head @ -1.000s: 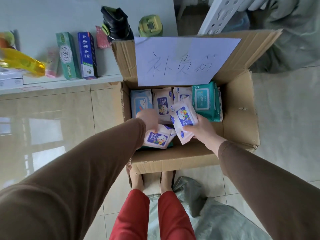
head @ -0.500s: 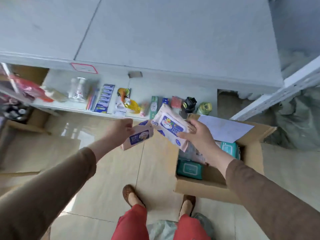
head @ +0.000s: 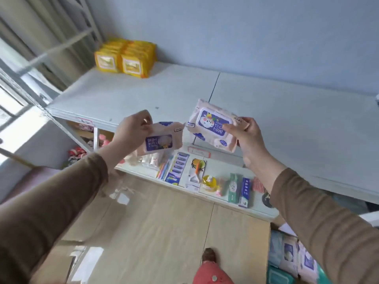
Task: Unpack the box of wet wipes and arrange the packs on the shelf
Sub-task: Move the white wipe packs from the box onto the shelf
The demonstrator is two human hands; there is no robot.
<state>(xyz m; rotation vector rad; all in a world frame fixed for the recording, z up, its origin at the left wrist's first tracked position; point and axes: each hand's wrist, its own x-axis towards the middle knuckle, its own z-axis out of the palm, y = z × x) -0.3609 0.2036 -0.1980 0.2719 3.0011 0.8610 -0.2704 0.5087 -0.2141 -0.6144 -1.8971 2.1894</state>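
I see left hand (head: 133,128) pinching one baby wipes pack (head: 162,141) by end; right hand (head: 244,133) gripping second baby wipes pack (head: 213,126). Both above white shelf (head: 143,93) front edge. Risk: soft pack slips from end pinch, likely drops toward lower shelf goods (head: 205,177). Yellow packs (head: 125,58) beyond left hand; box (head: 291,261) low, right.
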